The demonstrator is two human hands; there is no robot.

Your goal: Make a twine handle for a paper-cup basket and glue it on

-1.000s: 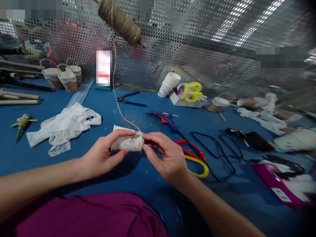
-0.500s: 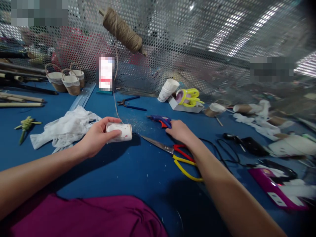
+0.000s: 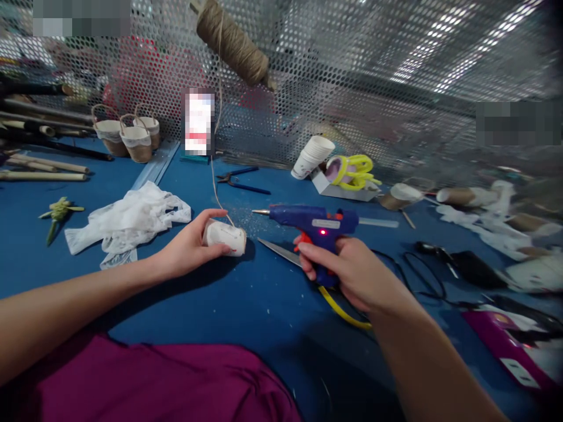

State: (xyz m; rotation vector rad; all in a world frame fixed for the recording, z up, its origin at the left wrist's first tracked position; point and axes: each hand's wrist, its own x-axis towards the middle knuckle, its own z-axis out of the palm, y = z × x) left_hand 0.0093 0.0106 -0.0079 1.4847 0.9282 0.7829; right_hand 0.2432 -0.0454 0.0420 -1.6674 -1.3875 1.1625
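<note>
White paper cup (image 3: 225,236) lies sideways between the left hand's (image 3: 193,243) curled thumb and fingers; the right hand (image 3: 336,261) wraps a blue glue gun's (image 3: 308,220) grip.

Both hands (image 3: 275,261) in curled grip

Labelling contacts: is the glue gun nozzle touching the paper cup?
No, the blue table shows between the glue gun nozzle and the paper cup in the left hand.

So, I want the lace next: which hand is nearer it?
Left. The left hand is just right of the lace; the right hand, holding the glue gun, is much farther right.
</note>
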